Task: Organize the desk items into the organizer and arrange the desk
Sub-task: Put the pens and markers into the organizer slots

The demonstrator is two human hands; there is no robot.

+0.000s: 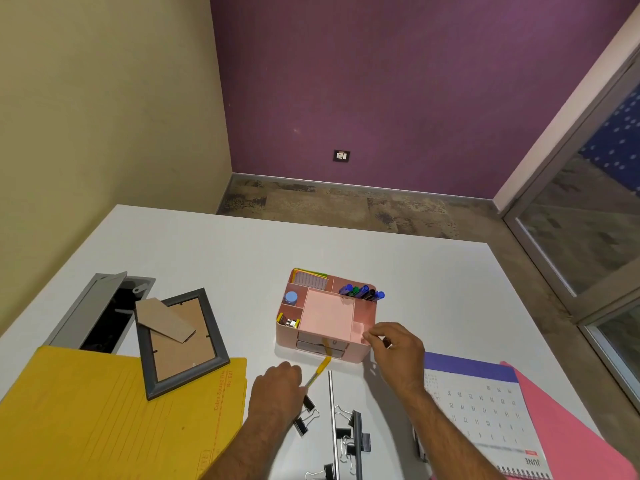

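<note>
A pink organizer [367,318] stands mid-desk, holding several markers [362,292], a blue round item [291,297], small clips [287,322] and papers [310,280]. My right hand [394,344] hovers at the organizer's front right corner, fingers curled as if pinching something small; what it holds is not visible. My left hand [277,386] grips a yellow pen [320,370] lying in front of the organizer. Black binder clips [306,415] and a metal ruler [333,420] lie between my forearms.
A yellow folder [104,420] with a grey picture frame [180,341] on it lies left, beside an open grey cable hatch [100,310]. A desk calendar [485,410] on a pink folder [568,431] sits right. A dark pen [356,438] lies near the clips.
</note>
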